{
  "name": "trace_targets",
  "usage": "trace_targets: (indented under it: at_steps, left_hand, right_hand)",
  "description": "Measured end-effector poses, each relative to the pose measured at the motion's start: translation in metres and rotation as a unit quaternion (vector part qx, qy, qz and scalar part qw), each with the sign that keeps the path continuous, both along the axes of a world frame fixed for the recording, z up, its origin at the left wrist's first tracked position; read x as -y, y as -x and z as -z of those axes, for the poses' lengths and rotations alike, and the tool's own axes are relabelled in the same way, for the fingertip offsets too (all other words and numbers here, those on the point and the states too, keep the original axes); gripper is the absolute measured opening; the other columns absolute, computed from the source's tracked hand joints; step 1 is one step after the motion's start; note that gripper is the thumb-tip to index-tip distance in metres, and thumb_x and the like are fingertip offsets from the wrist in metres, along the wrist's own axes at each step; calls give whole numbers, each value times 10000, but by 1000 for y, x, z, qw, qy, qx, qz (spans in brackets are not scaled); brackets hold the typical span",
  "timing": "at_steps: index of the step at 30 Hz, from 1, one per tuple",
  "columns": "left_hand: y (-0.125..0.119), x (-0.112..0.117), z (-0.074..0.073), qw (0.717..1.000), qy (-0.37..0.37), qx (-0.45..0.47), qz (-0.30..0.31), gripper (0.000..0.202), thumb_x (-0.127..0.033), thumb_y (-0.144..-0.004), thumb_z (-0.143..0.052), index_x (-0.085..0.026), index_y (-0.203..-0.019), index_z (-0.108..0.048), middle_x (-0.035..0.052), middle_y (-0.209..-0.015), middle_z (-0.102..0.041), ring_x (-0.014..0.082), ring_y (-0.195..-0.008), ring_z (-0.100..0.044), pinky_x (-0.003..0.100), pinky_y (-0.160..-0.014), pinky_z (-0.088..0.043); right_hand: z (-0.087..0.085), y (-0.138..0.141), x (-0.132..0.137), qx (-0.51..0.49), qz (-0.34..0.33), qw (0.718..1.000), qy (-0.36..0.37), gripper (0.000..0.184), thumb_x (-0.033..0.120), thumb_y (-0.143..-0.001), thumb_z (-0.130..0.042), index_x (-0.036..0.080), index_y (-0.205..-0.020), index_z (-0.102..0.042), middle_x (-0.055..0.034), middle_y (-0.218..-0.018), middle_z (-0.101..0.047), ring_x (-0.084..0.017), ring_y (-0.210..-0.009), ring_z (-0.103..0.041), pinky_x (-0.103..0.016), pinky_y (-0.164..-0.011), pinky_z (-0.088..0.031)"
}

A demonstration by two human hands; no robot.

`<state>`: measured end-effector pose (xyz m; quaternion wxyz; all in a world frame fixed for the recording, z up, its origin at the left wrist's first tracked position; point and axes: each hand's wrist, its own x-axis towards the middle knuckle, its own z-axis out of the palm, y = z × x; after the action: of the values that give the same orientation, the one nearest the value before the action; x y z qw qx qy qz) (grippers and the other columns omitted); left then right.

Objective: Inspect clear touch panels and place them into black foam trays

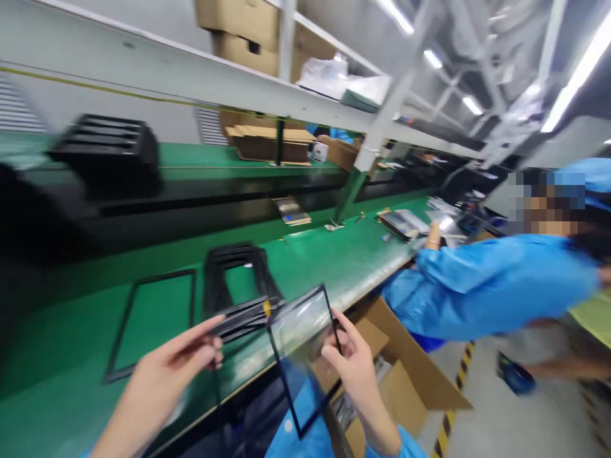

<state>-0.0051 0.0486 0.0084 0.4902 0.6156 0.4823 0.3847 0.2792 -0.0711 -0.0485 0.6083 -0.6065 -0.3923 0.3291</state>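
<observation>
My right hand (351,356) grips a black-bordered glass panel (303,346) by its right edge, thumb on the face. The panel is see-through and tilted over the bench's front edge. Between the thumb and fingers of my left hand (179,362) is the end of a dark flat strip (243,321) with a yellow tab near the panel's upper left corner. Whether strip and panel are joined, I cannot tell. Behind them lies a stack of black rectangular frames (214,280). A single black frame (124,324) lies flat to the left.
The green bench (315,254) runs away to the right. Below its front edge stands an open cardboard box (415,362). A person in blue (501,286) works on the right. A black slotted holder (109,149) and flattened cardboard (270,143) sit on the shelf behind.
</observation>
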Motion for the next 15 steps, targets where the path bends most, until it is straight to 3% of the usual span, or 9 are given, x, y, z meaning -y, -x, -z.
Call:
trace_targets:
  at_steps: [3, 7, 11, 15]
  left_hand:
    - [-1, 5, 11, 996, 46, 76, 8, 486, -543, -788, -831, -198, -1130, -853, 82, -798, -771, 229, -649, -713, 339, -616, -648]
    - [0, 11, 14, 993, 44, 111, -3, 444, -380, -833, -820, -192, -1235, -818, 79, -848, -760, 211, -711, -693, 303, -622, -632]
    - [4, 16, 10, 995, 19, 100, -22, 391, -301, -849, -798, -203, -1227, -826, 74, -885, -770, 191, -755, -687, 261, -669, -615]
    - [7, 19, 3, 995, -31, 90, -27, 330, -231, -853, -774, -262, -1172, -852, 42, -860, -744, 175, -774, -682, 240, -698, -603]
  right_hand:
    - [19, 22, 3, -133, -34, 990, 41, 774, 368, -804, -860, 163, -1501, -592, 35, -715, -648, -109, -543, -520, -195, -435, -473]
    - [30, 38, 6, -152, -67, 984, 62, 800, 433, -792, -884, 197, -1503, -602, 30, -731, -620, -110, -541, -498, -187, -397, -435]
    - [18, 44, 7, -154, -65, 983, 71, 719, 401, -771, -911, 229, -1430, -680, -13, -835, -651, -136, -631, -554, -184, -406, -413]
    - [5, 42, 6, -143, -57, 986, 69, 640, 362, -763, -922, 246, -1364, -735, -17, -836, -667, -153, -684, -589, -250, -575, -520]
